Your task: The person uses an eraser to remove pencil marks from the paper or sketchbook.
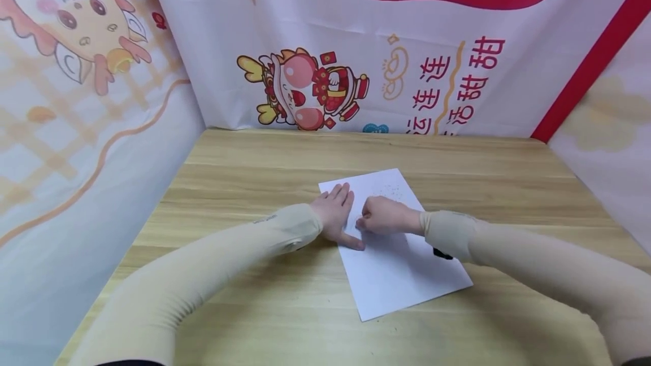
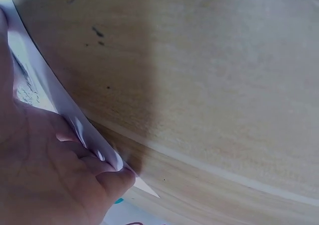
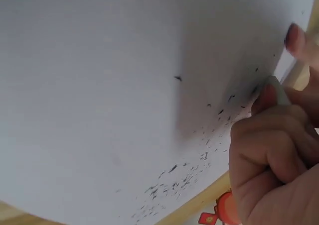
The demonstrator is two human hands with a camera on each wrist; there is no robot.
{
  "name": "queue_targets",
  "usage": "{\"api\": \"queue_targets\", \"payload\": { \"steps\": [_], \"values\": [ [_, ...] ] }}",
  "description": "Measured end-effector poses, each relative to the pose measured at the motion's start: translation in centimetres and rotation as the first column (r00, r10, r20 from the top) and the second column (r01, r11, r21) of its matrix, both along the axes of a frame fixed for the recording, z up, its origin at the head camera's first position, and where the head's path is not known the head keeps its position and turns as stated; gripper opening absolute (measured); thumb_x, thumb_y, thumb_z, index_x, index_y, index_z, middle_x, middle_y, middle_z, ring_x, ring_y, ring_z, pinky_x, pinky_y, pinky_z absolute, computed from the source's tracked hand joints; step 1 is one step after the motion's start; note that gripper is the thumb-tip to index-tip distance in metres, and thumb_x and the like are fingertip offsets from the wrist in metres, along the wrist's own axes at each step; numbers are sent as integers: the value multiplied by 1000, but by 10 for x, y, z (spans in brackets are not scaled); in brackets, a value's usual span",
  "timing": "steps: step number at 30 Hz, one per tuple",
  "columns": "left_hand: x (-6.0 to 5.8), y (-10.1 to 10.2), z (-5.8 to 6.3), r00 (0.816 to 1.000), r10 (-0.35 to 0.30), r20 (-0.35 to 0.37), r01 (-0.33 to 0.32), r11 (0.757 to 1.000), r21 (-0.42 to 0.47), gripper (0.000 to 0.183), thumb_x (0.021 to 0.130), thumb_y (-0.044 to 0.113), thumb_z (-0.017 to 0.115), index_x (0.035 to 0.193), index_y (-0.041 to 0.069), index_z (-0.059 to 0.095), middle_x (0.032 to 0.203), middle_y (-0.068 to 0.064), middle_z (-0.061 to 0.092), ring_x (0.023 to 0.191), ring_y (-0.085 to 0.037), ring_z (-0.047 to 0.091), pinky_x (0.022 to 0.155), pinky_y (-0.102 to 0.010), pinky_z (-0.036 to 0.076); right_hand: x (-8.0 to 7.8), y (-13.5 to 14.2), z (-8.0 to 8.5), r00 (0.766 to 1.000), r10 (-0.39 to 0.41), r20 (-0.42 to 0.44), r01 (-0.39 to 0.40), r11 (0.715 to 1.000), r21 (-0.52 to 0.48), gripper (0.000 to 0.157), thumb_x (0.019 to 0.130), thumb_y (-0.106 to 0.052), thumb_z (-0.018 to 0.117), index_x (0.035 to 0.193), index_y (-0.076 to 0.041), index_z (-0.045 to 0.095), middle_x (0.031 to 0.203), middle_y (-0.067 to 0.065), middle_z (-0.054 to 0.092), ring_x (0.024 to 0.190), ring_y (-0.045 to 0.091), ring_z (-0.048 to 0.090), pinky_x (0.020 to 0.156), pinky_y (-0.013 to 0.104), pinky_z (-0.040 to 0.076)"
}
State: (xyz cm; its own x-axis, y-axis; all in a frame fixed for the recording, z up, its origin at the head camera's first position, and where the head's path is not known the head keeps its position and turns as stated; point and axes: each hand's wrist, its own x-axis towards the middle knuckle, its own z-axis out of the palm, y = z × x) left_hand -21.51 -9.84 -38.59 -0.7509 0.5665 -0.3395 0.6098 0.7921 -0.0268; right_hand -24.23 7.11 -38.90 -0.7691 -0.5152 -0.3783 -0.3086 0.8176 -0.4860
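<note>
A sheet of white paper point(image 1: 402, 284) lies slanted on the wooden table. Pressed flat on its left edge, my left hand point(image 1: 334, 214) has its fingers together and the thumb spread toward me. My right hand point(image 1: 385, 216) pinches a small white eraser point(image 3: 280, 91) against the paper, right beside the left thumb; most of the eraser is hidden inside the fingers. Dark eraser crumbs point(image 3: 174, 186) are scattered over the sheet near the right hand. The left palm point(image 2: 45, 170) covers part of the paper's edge in the left wrist view.
Around the sheet stretches the wood-grain table point(image 1: 244, 185). A few dark crumbs point(image 2: 97, 32) lie on the wood beside the paper. A printed cloth point(image 1: 213, 49) hangs at the table's back edge, with more cloth along both sides. Something small and black point(image 1: 442, 253) shows under the right wrist.
</note>
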Motion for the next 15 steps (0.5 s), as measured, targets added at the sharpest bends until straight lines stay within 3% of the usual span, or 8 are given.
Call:
{"api": "queue_targets", "payload": {
  "steps": [7, 15],
  "values": [
    [-2, -3, -2, 1000, 11, -12, -11, 1000, -23, 122, 79, 86, 44, 155, -4, 12, 160, -24, 4, 146, -36, 6, 115, -44, 17, -20, -9, 2, 996, -45, -76, 46, 999, 8, 21, 93, -18, 66, 98, 2, 71, 75, 6, 64, 70, 19, 58, 67, 31, 47],
    [0, 0, -1, 1000, 16, 7, -16, 1000, 7, 124, 77, 85, 49, 155, -5, 12, 160, -25, 4, 146, -36, 8, 115, -45, 18, 4, -2, 2, 1000, 11, -22, -12, 1000, -7, 16, 93, -15, 67, 91, -1, 74, 67, 2, 62, 60, 15, 53, 59, 27, 44]
  ]
}}
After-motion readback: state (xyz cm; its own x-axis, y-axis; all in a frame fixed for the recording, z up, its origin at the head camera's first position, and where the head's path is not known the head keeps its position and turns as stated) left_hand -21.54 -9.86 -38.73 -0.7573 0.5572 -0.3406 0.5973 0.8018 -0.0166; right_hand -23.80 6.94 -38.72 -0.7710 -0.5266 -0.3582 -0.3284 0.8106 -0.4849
